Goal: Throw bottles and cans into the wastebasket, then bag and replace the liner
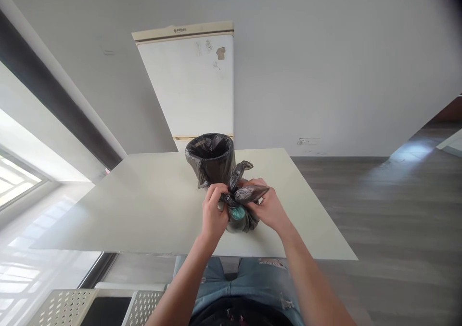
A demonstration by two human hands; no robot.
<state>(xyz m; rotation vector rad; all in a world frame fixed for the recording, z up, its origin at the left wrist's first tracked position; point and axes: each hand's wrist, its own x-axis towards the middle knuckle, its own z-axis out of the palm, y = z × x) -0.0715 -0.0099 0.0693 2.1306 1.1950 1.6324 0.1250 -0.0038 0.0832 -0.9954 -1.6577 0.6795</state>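
Observation:
A filled black plastic garbage bag [251,221] rests near the front of the pale table, its gathered top twisted up between my hands. My left hand [215,211] pinches the bag's neck from the left, fingers closed on the black plastic. On the other side my right hand [266,204] grips a loose end of the same bag. Something teal [237,214] shows through or beside the plastic below the neck; I cannot tell what it is. Just behind stands a trash can lined with a black bag [212,164], upright, its mouth facing up.
The pale table [155,210] spreads out under the bag and the can. Beyond its far edge stands a white refrigerator [191,83] against the grey wall. Perforated light-coloured plastic baskets [65,306] are at the lower left, below the table's front edge.

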